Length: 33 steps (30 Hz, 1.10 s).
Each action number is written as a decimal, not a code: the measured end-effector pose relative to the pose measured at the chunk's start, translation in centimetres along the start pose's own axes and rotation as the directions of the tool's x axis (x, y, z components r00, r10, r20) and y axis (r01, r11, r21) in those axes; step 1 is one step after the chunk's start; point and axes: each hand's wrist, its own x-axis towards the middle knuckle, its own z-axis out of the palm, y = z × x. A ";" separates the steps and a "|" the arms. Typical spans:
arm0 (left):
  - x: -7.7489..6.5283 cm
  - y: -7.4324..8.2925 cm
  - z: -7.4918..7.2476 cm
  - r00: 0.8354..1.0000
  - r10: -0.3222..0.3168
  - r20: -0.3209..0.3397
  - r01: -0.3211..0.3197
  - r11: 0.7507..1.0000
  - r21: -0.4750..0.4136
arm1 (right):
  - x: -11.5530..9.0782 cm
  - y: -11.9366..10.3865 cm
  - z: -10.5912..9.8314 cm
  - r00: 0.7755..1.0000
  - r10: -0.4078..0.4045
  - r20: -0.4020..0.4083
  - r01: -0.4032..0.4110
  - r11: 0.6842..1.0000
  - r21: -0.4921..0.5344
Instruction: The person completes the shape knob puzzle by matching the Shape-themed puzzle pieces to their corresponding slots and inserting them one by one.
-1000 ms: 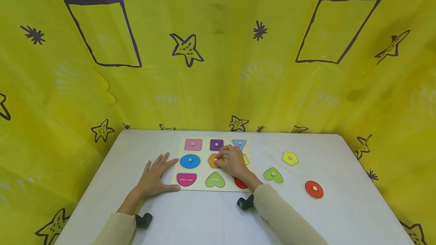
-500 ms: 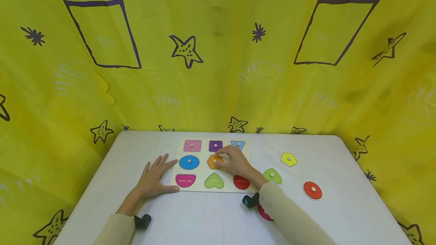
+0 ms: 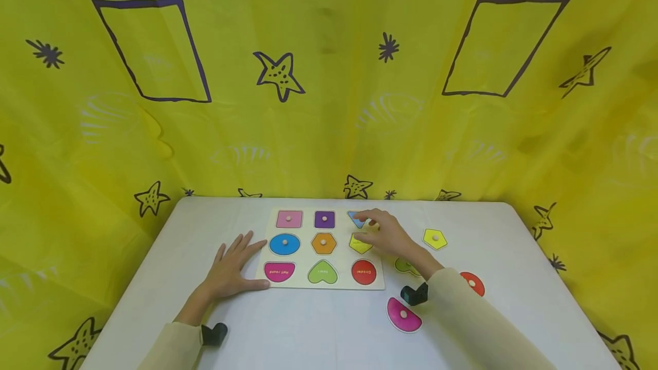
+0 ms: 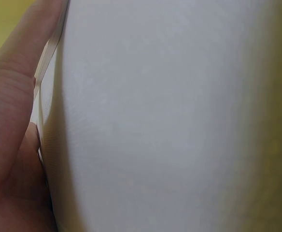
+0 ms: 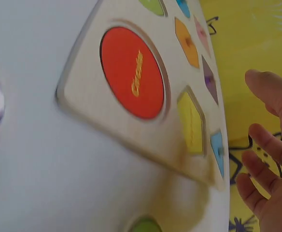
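A wooden shape puzzle board (image 3: 303, 285) lies on the white table. The left hand (image 3: 228, 270) is spread flat beside it, thumb and fingertip touching its left edge. Over the board's right side hovers the right hand (image 3: 388, 237), holding nothing, its fingers loosely bent in the right wrist view. The orange hexagon (image 3: 324, 243), blue oval (image 3: 285, 244), pink rectangle (image 3: 289, 219), purple square (image 3: 324, 219) and blue triangle (image 3: 354, 218) sit in the board with knobs. Bare printed recesses show for the half round (image 3: 279, 271), heart (image 3: 323, 272), circle (image 3: 364, 272) and pentagon (image 3: 360, 243).
Loose knobbed pieces lie right of the board: a yellow pentagon (image 3: 435, 238), a green heart (image 3: 406, 267) partly behind the right arm, a red circle (image 3: 475, 284) and a magenta half round (image 3: 404, 316). A yellow curtain (image 3: 329, 130) hangs behind the table.
The right hand has let go of the orange hexagon's knob and moved right, over the board's right side. The magenta half round has come out from behind the sleeve. The left hand stays put.
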 end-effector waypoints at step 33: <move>0.1 0.0 -0.1 1.000 -0.010 0.009 0.010 1.000 -0.008 | -8.0 8.7 -9.2 0.952 0.257 -0.166 -0.272 0.959 -0.075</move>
